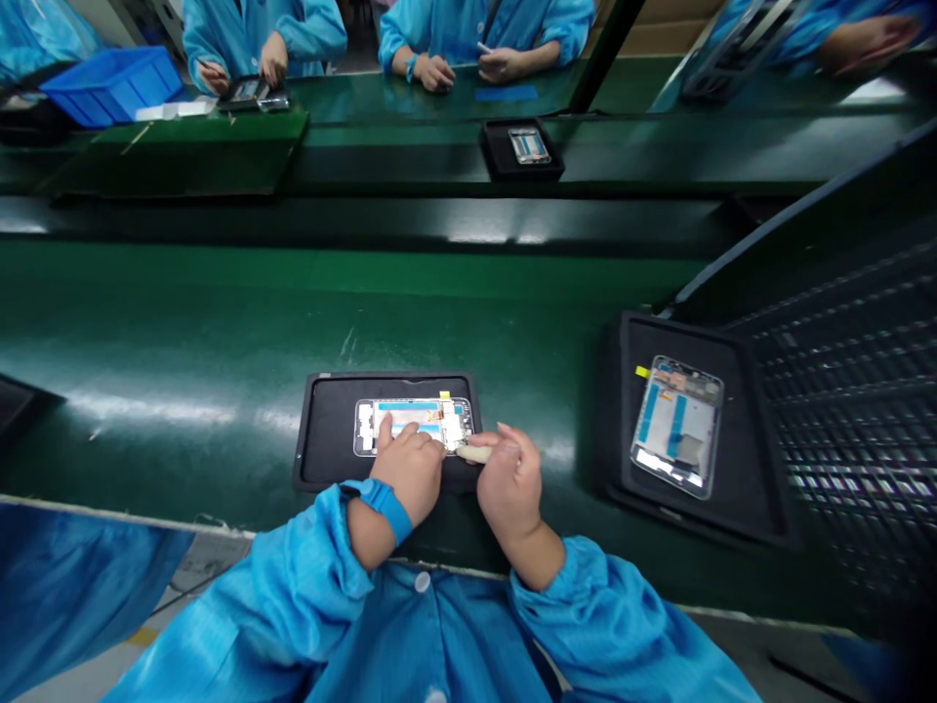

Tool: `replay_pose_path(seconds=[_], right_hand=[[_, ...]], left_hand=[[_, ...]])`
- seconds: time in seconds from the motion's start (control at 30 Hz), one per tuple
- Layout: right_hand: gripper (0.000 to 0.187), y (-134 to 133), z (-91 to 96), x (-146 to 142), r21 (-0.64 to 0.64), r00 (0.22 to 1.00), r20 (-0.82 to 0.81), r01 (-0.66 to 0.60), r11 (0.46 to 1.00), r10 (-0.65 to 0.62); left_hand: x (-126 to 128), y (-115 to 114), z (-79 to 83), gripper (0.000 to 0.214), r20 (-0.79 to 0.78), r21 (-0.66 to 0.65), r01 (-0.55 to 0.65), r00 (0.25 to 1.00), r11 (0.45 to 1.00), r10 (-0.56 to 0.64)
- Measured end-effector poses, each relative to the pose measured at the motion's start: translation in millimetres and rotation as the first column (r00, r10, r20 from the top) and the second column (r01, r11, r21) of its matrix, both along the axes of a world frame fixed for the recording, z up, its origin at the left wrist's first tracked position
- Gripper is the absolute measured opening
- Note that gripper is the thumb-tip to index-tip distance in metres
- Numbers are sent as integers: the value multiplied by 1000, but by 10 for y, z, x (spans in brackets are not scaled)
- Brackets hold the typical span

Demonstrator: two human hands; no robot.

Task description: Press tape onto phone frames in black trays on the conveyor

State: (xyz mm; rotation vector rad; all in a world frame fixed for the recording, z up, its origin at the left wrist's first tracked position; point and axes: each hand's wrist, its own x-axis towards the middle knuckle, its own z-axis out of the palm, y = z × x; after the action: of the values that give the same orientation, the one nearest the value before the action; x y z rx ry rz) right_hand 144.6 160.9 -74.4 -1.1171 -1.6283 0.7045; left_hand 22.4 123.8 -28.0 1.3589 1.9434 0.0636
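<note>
An opened phone frame (pixel 410 410), with blue strips and a yellow tab, lies crosswise in a black tray (pixel 326 439) on the green bench. My left hand (pixel 411 471) rests on the lower edge of that frame, its fingers stretched over it; a blue band circles the wrist. Just right of it, my right hand (pixel 512 476) is closed around a pale, stick-like tool (pixel 474 453). The tool's tip points left and meets the lower right corner of the frame. Whether the tip presses on a part there is too small to tell.
To the right, a second phone frame (pixel 677 430) lies on stacked black trays (pixel 747 469), beside a dark mesh rack (pixel 864 391). Across the bench stand another black tray (pixel 498 161) with a phone frame, a blue bin (pixel 117 86) and several co-workers in blue sleeves.
</note>
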Motion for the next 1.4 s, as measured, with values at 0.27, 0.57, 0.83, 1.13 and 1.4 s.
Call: replay_pose_path(seconds=[0.27,0.57,0.83,1.13,1.4], right_hand=[[16,11,95,-8,49,993,120,3,999,-9],[21,50,215,-40,-1,983,176,-53,999,52],[18,37,146,0,3,987,128,-98,995,97],[30,156,373,-179,222,925,374,-167,961,74],[55,102,203,-150,-568,955,-236,13,823,-177]], left_hand=[[2,-3,6,50,-17,-37,12,1000,999,-13],[4,-14,5,51,-11,-30,20,1000,999,-20],[26,-4,-5,50,-13,-34,21,1000,999,-22],[-17,7,-1,48,-40,-26,21,999,999,-22],[-18,19,184,50,-31,-1,-98,995,995,98]])
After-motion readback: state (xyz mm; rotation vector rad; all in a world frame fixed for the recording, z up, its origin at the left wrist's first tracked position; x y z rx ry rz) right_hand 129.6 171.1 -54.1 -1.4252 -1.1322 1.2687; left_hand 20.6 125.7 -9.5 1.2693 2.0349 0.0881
